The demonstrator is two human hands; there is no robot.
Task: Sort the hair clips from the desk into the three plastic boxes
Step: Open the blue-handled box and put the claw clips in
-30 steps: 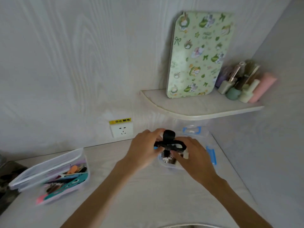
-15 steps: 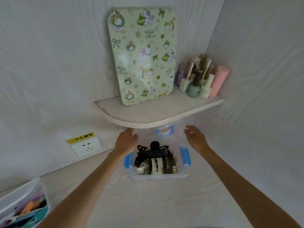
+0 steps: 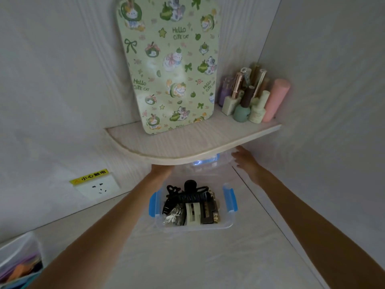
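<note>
— We're at centre frame: the clear plastic box [image 3: 226,225] with blue latches sits on the desk [image 3: 187,261], packed with hair clips [image 3: 191,203], dark claws on top and a pale one beside them.

— And our hands?

— Both reach past it, under the corner shelf [image 3: 166,147]. The right hand [image 3: 246,161], upper right of centre, has loosely spread fingers touching what looks like the clear lid [image 3: 206,166]; whether it grips, we can't tell. The left hand [image 3: 161,170] is mostly hidden by the shelf.

— How does that lid handle?

— Light, thin, a bit flexy and slick, we'd judge. We'd hold it by opposite edges.
</note>
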